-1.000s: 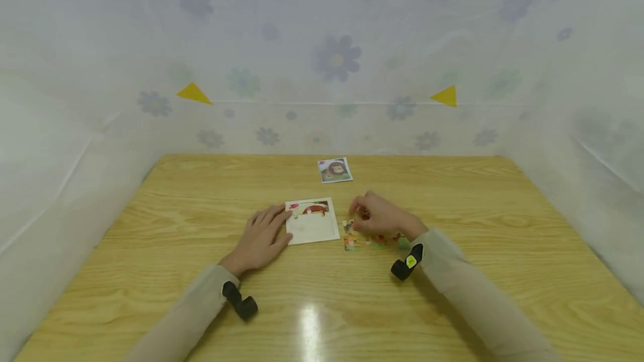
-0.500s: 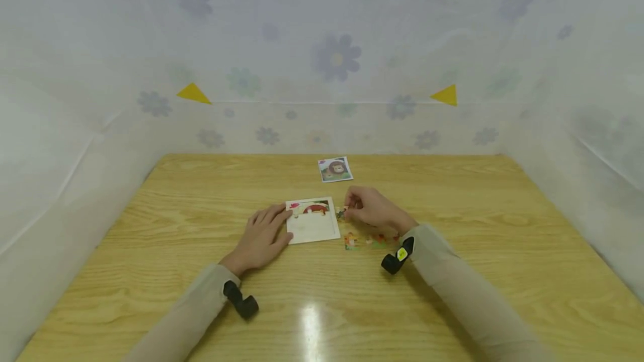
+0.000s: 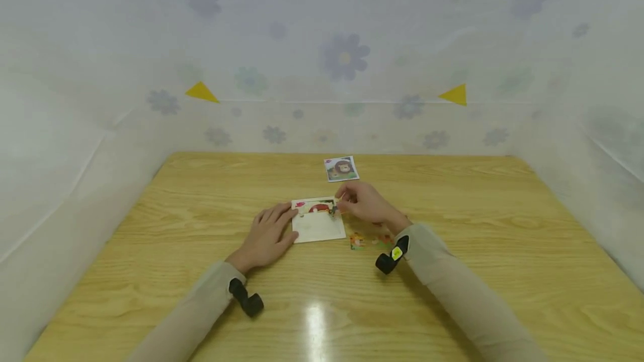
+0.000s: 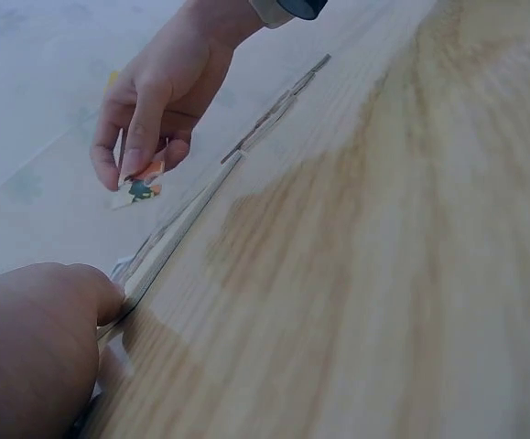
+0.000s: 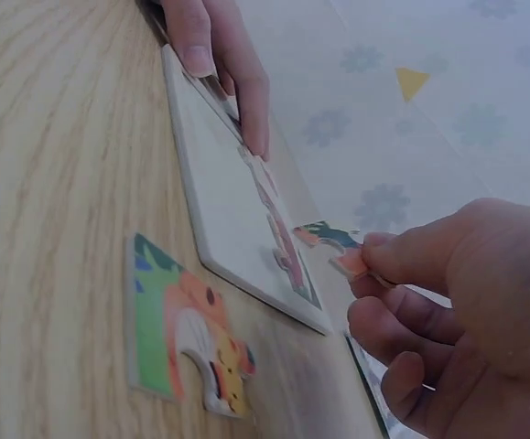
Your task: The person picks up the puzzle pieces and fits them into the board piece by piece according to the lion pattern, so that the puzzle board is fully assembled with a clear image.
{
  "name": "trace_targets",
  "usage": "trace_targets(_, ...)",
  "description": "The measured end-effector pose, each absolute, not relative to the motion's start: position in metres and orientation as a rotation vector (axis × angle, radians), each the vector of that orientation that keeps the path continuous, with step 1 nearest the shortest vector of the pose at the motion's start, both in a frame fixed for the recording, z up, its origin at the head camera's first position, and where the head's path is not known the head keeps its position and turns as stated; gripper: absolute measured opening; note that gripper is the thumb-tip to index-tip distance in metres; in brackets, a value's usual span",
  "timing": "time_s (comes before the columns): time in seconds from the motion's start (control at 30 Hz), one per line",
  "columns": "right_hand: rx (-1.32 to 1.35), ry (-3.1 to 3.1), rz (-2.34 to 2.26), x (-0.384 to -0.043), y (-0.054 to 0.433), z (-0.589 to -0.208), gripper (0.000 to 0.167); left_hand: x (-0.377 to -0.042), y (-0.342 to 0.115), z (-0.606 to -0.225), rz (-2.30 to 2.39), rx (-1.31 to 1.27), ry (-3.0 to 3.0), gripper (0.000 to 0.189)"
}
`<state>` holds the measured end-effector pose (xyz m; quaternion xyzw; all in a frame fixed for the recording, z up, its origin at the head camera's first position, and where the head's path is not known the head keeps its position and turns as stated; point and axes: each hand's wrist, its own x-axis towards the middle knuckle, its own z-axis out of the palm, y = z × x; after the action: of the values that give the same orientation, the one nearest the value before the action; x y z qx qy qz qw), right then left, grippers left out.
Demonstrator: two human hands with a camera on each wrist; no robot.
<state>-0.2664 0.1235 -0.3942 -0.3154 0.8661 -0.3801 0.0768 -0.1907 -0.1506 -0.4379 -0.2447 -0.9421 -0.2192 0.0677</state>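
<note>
A white puzzle tray (image 3: 317, 229) lies on the table, its far strip filled with joined pieces showing a red-brown shape. My left hand (image 3: 266, 236) rests along the tray's left edge with fingers extended, fingertips touching the rim. Between thumb and fingers, my right hand (image 3: 367, 203) pinches a jigsaw puzzle piece (image 5: 333, 240) with dark green and orange on it. In the left wrist view this piece (image 4: 143, 190) hangs above the tray. The head view puts it over the tray's far right corner. An orange and green loose puzzle piece (image 5: 187, 325) lies right of the tray.
Further loose puzzle pieces (image 3: 384, 240) lie on the wooden table (image 3: 282, 312), partly hidden below my right wrist. Behind the tray is a square picture card (image 3: 341, 169) with a lion. A flowered white sheet (image 3: 271, 66) closes off the back and sides.
My right hand has picked a puzzle piece from the loose ones and carried it left and away, over the tray's far right corner. The left hand stays at the tray; the head view shifts slightly.
</note>
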Motion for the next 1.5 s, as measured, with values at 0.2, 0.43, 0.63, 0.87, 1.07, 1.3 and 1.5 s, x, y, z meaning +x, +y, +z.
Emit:
trace_targets(0.2, -0.937, 2.558, -1.149, -0.262, 0.102, -0.406, 0.007, -0.191, -0.149, -0.439, -0.663, -0.732, -2.850, 0.055)
trace_targets(0.43, -0.874, 2.615, -1.140, -0.258, 0.068, -0.418, 0.005, -0.187, -0.152, -0.439, -0.691, -0.712, -2.857, 0.055)
trace_targets(0.63, -0.814, 2.637, -1.081, -0.254, 0.036, -0.414, 0.006, -0.181, -0.161, -0.438, -0.674, -0.683, -2.834, 0.053)
trace_targets(0.87, -0.734, 2.740, -0.877, -0.252, 0.024, -0.401, 0.011, -0.180, -0.164, -0.439, -0.705, -0.683, -2.815, 0.052)
trace_targets(1.07, -0.640, 2.782, -0.761, -0.253, 0.025, -0.395, 0.021, -0.183, -0.162, -0.436, -0.750, -0.715, -2.788, 0.036)
trace_targets(1.3, -0.771, 2.778, -0.933, -0.251, 0.034, -0.406, 0.017, -0.184, -0.159, -0.436, -0.719, -0.707, -2.818, 0.037)
trace_targets(1.5, -0.980, 2.660, -1.169, -0.256, 0.063, -0.404, 0.006, -0.186, -0.156, -0.436, -0.697, -0.705, -2.823, 0.039)
